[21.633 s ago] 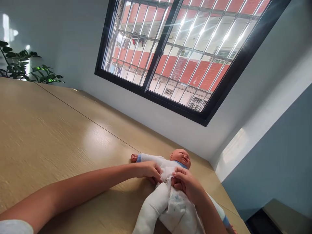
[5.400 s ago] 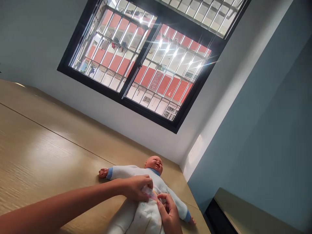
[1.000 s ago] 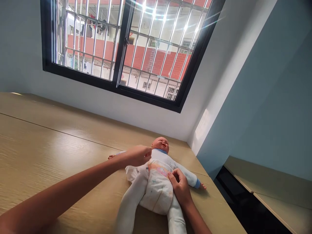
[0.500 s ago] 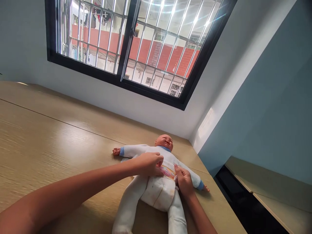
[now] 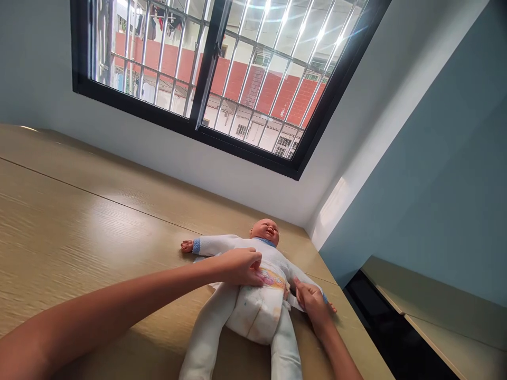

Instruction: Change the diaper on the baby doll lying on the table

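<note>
Spreading across the left and bottom of the frame, the wood-grain desk (image 5: 59, 211) carries the baby doll (image 5: 275, 257), face up at lower centre. Its smooth-looking top could let the doll skid or twist if one side is tugged harder. Around the doll's hips, the white diaper (image 5: 255, 314) could sit crooked or loose from uneven tension. The hands are apart: the left hand (image 5: 249, 267) rests at the waistband, whether gripping I cannot tell; the right hand (image 5: 312, 302) appears pinched on the side flap (image 5: 296, 303), which might slip or tear under a sharp pull. The pink-and-orange waistband print (image 5: 272, 278) shows no readable brand or lettering.
</note>
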`<state>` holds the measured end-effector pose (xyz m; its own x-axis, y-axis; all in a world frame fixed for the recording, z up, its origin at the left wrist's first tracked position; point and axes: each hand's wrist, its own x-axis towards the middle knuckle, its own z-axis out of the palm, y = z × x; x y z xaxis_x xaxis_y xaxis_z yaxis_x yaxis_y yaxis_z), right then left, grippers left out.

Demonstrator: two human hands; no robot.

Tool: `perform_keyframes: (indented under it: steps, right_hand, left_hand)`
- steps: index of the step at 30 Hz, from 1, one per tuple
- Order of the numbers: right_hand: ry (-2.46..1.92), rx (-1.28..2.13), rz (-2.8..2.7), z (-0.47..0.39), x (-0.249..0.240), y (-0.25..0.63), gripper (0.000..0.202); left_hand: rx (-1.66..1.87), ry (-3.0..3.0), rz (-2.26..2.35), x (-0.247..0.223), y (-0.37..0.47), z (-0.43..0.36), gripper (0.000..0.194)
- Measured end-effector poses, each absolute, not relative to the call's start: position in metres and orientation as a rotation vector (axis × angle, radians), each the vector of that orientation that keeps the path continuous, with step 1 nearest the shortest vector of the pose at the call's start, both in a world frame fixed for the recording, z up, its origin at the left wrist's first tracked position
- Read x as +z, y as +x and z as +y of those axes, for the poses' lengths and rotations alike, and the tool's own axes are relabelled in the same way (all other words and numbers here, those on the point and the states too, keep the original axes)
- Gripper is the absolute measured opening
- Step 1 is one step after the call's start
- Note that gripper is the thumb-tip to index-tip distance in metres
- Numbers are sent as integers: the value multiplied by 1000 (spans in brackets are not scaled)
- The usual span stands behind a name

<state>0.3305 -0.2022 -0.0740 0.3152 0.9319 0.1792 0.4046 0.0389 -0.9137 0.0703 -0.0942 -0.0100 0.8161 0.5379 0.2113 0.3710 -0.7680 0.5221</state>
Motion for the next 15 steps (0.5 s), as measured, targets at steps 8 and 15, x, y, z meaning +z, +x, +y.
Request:
perform_keyframes:
  steps: [8,15]
  right_hand:
    - [-1587,53,-1584,-205,-51,293,45]
    - [-1448,755,-1690,-246,11,231,33]
  left_hand:
    - [393,2541,697,4,64,-85,45]
    - [-89,1899,188,33,49,-75,45]
